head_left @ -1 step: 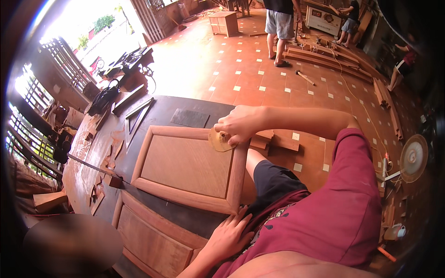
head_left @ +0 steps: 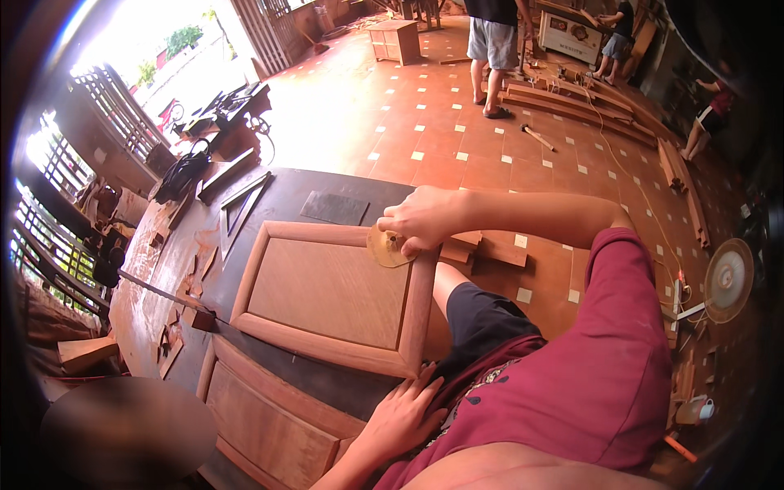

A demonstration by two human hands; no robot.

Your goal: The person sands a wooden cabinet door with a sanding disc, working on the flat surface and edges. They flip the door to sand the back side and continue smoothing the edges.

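Observation:
My right hand [head_left: 420, 219] is closed on a tan, rounded piece of sandpaper [head_left: 390, 251], pressed against the upper right corner of a framed wooden panel [head_left: 327, 286]. The panel has a raised, rounded border and lies tilted on a dark worktable [head_left: 306, 371]. My left hand [head_left: 408, 404] lies flat with its fingers stretched out, just below the panel's near right corner and against my clothes. Whether its fingertips touch the panel is hard to tell. Beside it on the table rests a second framed panel [head_left: 269, 416], partly hidden by my left forearm.
A triangular frame [head_left: 242, 214], a dark flat sheet [head_left: 335, 207] and wood scraps [head_left: 171, 358] lie on the table. A fan [head_left: 728, 280] stands at right. Beyond are a hammer [head_left: 539, 137] on the tiled floor, stacked boards [head_left: 584, 113] and several people. A blurred patch covers the lower left.

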